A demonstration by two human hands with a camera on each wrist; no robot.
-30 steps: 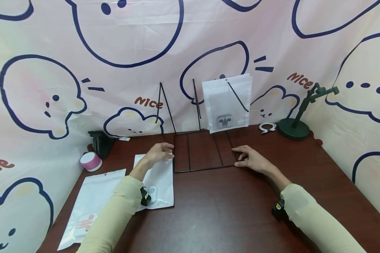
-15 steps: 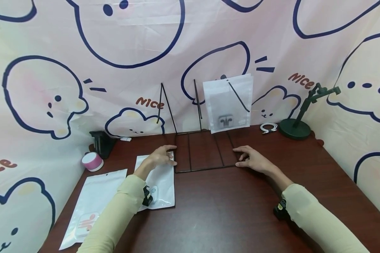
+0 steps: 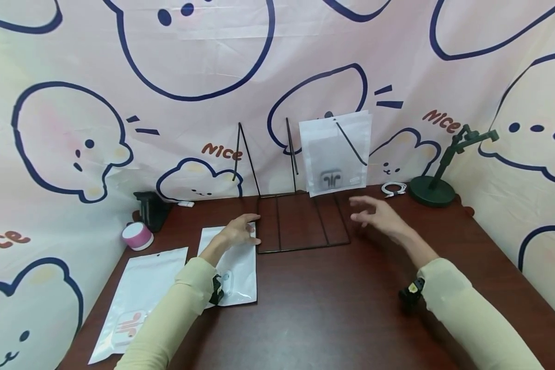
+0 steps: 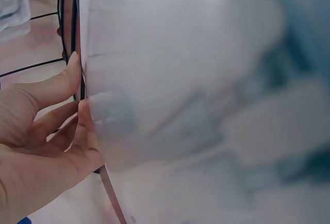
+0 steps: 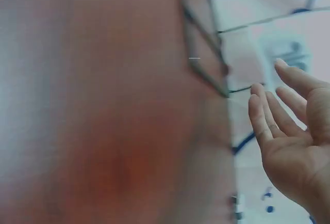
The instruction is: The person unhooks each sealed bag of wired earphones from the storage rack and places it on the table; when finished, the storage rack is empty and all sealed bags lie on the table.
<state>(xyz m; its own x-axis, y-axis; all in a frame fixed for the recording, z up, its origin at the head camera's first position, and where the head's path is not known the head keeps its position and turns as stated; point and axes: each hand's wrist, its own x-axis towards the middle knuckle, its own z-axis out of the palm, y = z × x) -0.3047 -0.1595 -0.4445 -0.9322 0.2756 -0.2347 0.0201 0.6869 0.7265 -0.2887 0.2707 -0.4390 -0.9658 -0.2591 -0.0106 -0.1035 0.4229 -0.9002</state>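
Observation:
A black wire rack (image 3: 300, 226) lies flat on the brown table, its thin uprights leaning against the backdrop. On the right upright hangs a white pouch of earphones (image 3: 335, 154). My left hand (image 3: 250, 228) rests on a flat white pouch (image 3: 233, 272) beside the rack's left edge. In the left wrist view, the left hand (image 4: 77, 92) has thumb and finger tips against the rack's wire (image 4: 77, 38) and the flat white pouch's (image 4: 170, 79) edge. My right hand (image 3: 363, 210) hovers above the rack's right side, fingers spread and holding nothing. The right hand (image 5: 273, 95) is open in the right wrist view too.
A second white pouch (image 3: 139, 303) lies at the front left. A pink round tin (image 3: 137, 236) and a black holder (image 3: 148, 208) stand at the back left. A coiled white cable (image 3: 393, 188) and a dark green stand (image 3: 432, 190) sit at the back right.
My right hand has lifted off the rack's front right corner and risen up and to the right. My left hand has settled slightly lower at the rack's left edge.

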